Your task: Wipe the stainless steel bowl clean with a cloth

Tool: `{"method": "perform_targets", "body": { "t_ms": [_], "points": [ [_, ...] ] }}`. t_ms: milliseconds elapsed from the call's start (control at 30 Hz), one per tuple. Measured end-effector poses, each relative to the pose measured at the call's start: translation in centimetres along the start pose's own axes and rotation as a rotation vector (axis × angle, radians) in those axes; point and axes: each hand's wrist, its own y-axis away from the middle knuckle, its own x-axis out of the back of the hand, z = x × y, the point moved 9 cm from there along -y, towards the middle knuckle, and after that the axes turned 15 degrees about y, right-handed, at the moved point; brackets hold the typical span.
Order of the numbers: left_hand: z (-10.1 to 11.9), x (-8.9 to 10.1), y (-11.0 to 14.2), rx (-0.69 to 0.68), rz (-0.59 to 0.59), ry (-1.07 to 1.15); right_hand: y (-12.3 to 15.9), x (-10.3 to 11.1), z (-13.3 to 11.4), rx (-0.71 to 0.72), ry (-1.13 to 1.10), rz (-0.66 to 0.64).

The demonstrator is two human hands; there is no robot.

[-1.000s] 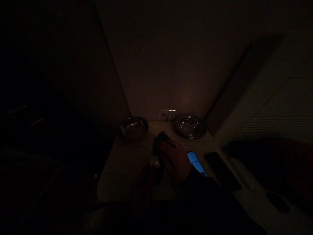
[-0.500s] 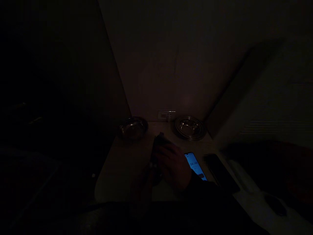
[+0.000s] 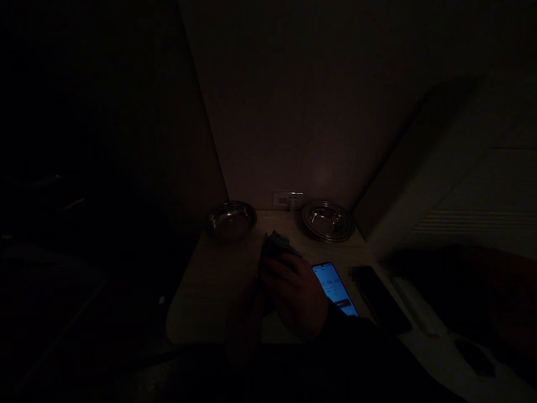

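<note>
The scene is very dark. My right hand point(image 3: 296, 291), in a dark sleeve, is closed over a crumpled bluish cloth point(image 3: 280, 242), which sticks out beyond the fingers. Close beside it on the left, my dim left hand point(image 3: 243, 322) is raised with its fingers curled. It seems to grip something dark under the cloth; I cannot make out what. Both hands are above the front part of a small light wooden table point(image 3: 205, 288). A phone point(image 3: 333, 285) with a lit blue screen showing a timer lies just right of my right hand.
A shiny metal bowl point(image 3: 230, 221) stands at the table's back left, stacked metal dishes point(image 3: 328, 221) at the back right. Between them, a wall socket point(image 3: 287, 199) holds a plug. Right of the phone lies a dark flat object point(image 3: 381, 299). A small dark object point(image 3: 475, 356) lies farther right.
My right hand has shifted slightly down, and more of the cloth shows above its fingers. The view has moved a little, and the phone's screen is more exposed. Both hands stay together.
</note>
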Motion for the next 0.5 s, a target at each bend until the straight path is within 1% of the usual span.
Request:
{"method": "perform_targets", "body": {
  "t_ms": [133,267,333,400,433,467,500],
  "points": [
    [0.9,-0.6,0.1,-0.017,-0.049,-0.008,-0.2,0.2,0.5,-0.052,0.061,-0.014],
    [1.8,-0.7,-0.1,-0.051,-0.080,-0.034,0.0,0.3,-0.8,0.079,0.104,-0.003],
    [1.8,-0.7,-0.2,-0.029,-0.083,-0.067,0.1,0.2,-0.7,0.075,0.129,-0.023],
    [2.0,-0.8,-0.2,-0.045,-0.109,-0.034,0.1,0.1,-0.4,0.037,0.141,-0.033],
    [2.1,-0.8,-0.2,-0.053,-0.122,-0.022,0.1,0.1,-0.4,0.041,0.132,-0.026],
    [2.0,-0.5,-0.2,-0.049,-0.101,-0.020,0.1,0.2,-0.5,0.056,0.117,-0.015],
    [1.9,-0.6,-0.2,-0.037,-0.120,-0.010,0.0,0.2,-0.6,0.073,0.100,-0.002]
  ]
}}
